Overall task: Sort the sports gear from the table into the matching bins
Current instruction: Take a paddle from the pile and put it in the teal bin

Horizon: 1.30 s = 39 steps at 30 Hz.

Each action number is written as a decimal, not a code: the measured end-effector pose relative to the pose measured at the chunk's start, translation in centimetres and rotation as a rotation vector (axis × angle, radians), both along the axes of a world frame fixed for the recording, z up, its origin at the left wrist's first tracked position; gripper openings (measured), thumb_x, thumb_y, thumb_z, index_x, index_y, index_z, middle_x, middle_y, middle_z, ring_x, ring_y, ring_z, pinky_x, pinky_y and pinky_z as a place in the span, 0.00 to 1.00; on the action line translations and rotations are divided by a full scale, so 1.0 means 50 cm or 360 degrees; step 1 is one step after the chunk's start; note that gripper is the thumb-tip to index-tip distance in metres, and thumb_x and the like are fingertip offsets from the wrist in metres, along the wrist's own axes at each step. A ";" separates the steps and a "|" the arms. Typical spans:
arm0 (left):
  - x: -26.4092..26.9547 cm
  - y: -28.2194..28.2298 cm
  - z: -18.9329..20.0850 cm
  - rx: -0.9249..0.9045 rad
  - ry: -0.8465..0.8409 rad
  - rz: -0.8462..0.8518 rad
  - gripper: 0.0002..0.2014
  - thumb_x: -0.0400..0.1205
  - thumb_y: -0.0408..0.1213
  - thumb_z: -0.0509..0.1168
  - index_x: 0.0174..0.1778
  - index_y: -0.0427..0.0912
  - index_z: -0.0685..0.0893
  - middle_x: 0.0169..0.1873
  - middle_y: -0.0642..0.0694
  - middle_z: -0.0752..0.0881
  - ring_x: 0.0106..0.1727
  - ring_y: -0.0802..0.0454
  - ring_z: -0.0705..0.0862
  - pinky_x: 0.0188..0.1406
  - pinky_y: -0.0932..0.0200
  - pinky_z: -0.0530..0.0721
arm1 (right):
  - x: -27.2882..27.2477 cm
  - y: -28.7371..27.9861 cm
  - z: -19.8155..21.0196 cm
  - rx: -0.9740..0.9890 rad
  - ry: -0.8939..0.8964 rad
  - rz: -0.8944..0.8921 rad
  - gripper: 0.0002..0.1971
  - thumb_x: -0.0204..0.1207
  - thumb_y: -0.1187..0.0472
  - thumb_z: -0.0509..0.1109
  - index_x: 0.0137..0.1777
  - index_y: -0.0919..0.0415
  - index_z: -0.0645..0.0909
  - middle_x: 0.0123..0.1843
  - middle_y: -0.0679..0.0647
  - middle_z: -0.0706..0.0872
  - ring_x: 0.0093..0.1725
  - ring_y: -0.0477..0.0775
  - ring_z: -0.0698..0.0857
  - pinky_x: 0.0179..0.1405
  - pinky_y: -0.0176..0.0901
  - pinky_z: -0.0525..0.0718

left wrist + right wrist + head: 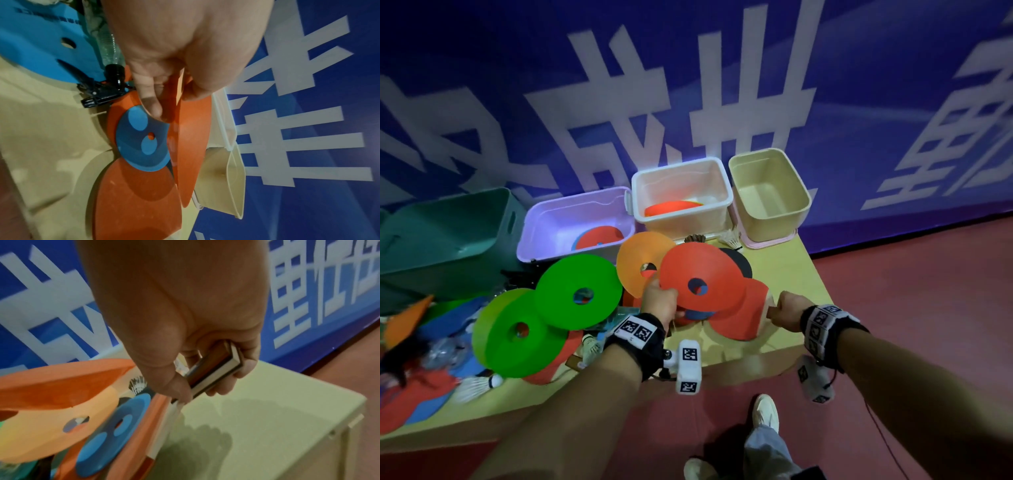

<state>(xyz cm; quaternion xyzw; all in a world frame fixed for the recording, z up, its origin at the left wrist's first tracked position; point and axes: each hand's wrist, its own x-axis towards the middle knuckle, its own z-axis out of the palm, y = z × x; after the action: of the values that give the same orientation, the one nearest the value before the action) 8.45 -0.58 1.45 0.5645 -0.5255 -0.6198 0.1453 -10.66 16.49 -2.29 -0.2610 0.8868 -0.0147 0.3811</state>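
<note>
4 bins stand in a row at the back of the table (796, 260), against the banner wall (722, 68): the largest bin (448, 236) at far left, then a second bin (575, 222) with disc cones in it, a third bin (681, 192) also holding disc cones, and the fourth bin (768, 195) at far right. 2 shuttlecocks (732, 238) lie just before the third and fourth bins. In front of the bins, 2 overlapping disc cones (544, 315) sit left of centre. Right of them, the left hand (659, 301) holds 2 more discs (698, 274) upright. A table tennis paddle (739, 318) lies right of that hand, its handle in the right hand (787, 310). More gear (421, 359) is heaped at the table's left end.
</note>
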 end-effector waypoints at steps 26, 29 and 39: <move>-0.037 -0.177 0.125 -0.0432 0.0296 0.0380 0.35 0.78 0.21 0.59 0.79 0.51 0.65 0.48 0.32 0.86 0.22 0.45 0.81 0.24 0.56 0.83 | -0.059 -0.093 0.294 -0.1061 -0.0112 -0.0766 0.08 0.73 0.58 0.67 0.37 0.61 0.76 0.31 0.56 0.76 0.26 0.54 0.70 0.23 0.38 0.65; -0.066 -0.214 0.130 -0.0463 0.0318 0.0387 0.36 0.77 0.19 0.59 0.78 0.56 0.67 0.47 0.34 0.87 0.21 0.46 0.81 0.26 0.54 0.84 | -0.097 -0.141 0.318 -0.1126 -0.0115 -0.0732 0.08 0.73 0.58 0.67 0.37 0.62 0.77 0.31 0.56 0.77 0.26 0.53 0.71 0.23 0.38 0.66; -0.195 -0.327 0.112 -0.0334 0.0181 0.0467 0.13 0.79 0.27 0.60 0.55 0.42 0.84 0.37 0.40 0.88 0.31 0.41 0.88 0.45 0.44 0.91 | -0.221 -0.283 0.284 -0.1180 -0.0132 -0.0485 0.07 0.71 0.57 0.68 0.38 0.61 0.78 0.33 0.56 0.77 0.31 0.54 0.73 0.32 0.44 0.69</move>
<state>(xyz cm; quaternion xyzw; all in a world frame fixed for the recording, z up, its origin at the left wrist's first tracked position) -1.32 -16.95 7.07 0.5808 -0.4902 -0.5647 0.3217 -21.70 2.36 11.93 -0.2454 0.8338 -0.4006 0.2899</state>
